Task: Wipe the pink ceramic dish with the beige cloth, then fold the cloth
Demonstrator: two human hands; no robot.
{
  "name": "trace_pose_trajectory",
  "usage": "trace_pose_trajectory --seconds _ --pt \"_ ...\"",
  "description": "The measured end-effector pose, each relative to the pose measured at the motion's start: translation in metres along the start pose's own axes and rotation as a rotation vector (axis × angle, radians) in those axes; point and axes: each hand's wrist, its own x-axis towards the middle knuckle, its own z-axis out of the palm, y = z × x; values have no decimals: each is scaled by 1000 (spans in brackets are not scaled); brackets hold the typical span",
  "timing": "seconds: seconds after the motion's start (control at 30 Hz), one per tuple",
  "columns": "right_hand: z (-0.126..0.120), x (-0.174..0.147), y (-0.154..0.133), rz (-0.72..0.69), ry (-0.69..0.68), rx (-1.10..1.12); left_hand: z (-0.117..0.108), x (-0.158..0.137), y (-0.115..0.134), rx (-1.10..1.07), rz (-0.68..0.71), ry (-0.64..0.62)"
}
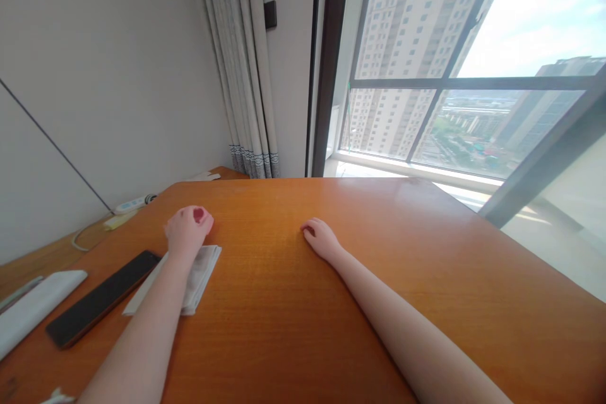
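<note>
My left hand is closed just above the wooden table, slightly smeared by motion. A small dark red object shows between its fingers; its kind cannot be made out. Beneath my left wrist and forearm lies a folded, whitish, thin sheet or bag, partly hidden by the arm. To the left of that forearm is a long flat black object. My right hand rests on the table near the middle, its fingers loosely curled in, with nothing visible in them.
At the far left lie a white soft-looking packet and a white power strip with a cable. Some white papers are at the back left corner. A grey curtain hangs behind the table, and a large window stands beyond it.
</note>
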Motion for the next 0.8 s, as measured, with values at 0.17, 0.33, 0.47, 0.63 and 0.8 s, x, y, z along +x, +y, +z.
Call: trace_pose_trajectory --seconds 0.17,0.33,0.47,0.63,0.8 --pt "-1 0 2 3 -10 24 10 2 -8 92 -112 -201" --pt "2 2 5 43 30 99 10 0 -5 115 -49 -238" --pt "5 5 8 100 85 159 7 -5 18 88 73 -193" --pt "6 8 12 158 180 268 3 -32 81 -126 377 -160" --pt "1 11 22 323 358 689 2 -71 145 -350 587 -283"
